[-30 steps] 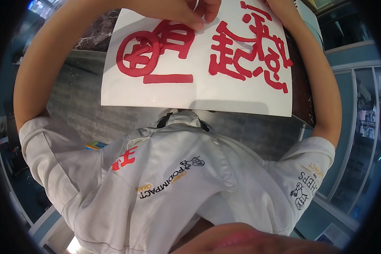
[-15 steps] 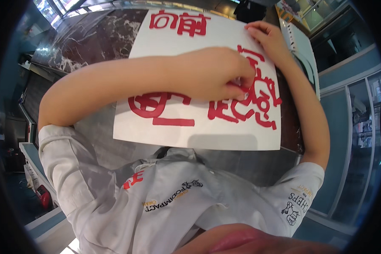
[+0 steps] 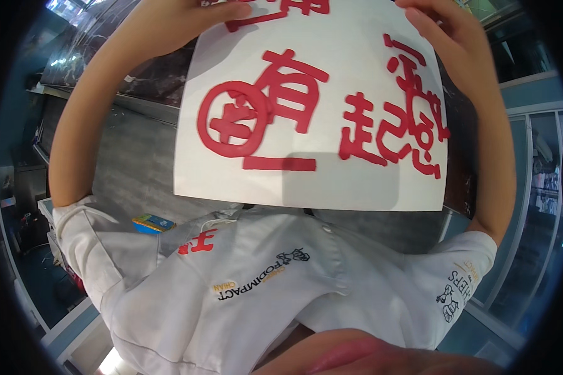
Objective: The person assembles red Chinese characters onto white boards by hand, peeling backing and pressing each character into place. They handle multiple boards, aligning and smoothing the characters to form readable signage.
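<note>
A large white sheet (image 3: 225,184) stretches between my hands, tilted over the table edge and near my chest. Thick red strips, clay-like in look, form characters on it, along with a red ring (image 3: 202,125) and a straight red bar (image 3: 279,164). My left hand (image 3: 200,19) grips the sheet's far left side, thumb laid on its face; the other fingers are mostly cut off by the upper border. At the far right edge, my right hand (image 3: 450,37) has its fingers curled around the sheet. A shadow falls across the sheet's near part.
Behind the sheet stands a dark marbled table (image 3: 94,47) with pale veins. A small blue and yellow packet (image 3: 154,224) shows by my left side. Grey floor (image 3: 131,156) lies below. Framed glass panels (image 3: 538,187) run along the right.
My left hand has left the sheet's middle right and moved to its far left side. The sheet has come up closer and shifted slightly right. The packet has come into sight.
</note>
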A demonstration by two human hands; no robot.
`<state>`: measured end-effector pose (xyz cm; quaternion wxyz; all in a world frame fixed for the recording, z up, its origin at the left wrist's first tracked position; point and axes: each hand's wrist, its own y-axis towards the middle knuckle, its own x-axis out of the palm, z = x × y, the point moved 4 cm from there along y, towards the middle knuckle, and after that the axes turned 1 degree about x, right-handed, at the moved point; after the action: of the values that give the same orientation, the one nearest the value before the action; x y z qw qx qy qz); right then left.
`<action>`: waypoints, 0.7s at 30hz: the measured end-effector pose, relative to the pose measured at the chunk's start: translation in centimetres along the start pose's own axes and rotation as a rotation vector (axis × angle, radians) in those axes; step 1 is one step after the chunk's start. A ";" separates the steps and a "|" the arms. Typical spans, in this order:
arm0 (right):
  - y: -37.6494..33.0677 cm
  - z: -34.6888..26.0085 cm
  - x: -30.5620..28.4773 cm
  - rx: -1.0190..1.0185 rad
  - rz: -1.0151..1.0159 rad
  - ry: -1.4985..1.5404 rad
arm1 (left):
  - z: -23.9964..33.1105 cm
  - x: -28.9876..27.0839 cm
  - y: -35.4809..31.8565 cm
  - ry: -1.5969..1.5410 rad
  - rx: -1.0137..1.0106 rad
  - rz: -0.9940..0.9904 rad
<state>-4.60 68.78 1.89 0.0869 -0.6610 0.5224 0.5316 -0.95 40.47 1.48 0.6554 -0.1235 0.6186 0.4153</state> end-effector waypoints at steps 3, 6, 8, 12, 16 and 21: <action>-2.6 -2.6 -2.5 -0.366 -0.271 -0.040 | -0.3 -0.5 -1.7 -0.079 -0.271 0.023; -3.9 -5.9 -3.1 -0.371 -0.342 -0.142 | -0.3 0.0 -1.8 -0.114 -0.334 0.021; -4.0 -4.7 -2.4 -0.393 -0.315 -0.150 | 1.1 0.3 -1.0 -0.107 -0.349 -0.017; -4.3 -3.5 -2.9 -0.320 -0.319 -0.111 | 1.3 1.6 -0.6 -0.151 -0.147 -0.068; -5.3 -3.8 -3.7 -0.256 -0.435 -0.091 | 2.1 2.0 -0.2 -0.180 -0.028 -0.046; -7.9 -4.7 -3.5 -0.155 -0.483 -0.100 | 1.1 2.1 -2.0 -0.144 -0.100 -0.143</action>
<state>4.89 71.20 3.20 0.1859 -0.7442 0.3022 0.5659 1.03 40.74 -0.90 0.7192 -0.1699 0.5379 0.4056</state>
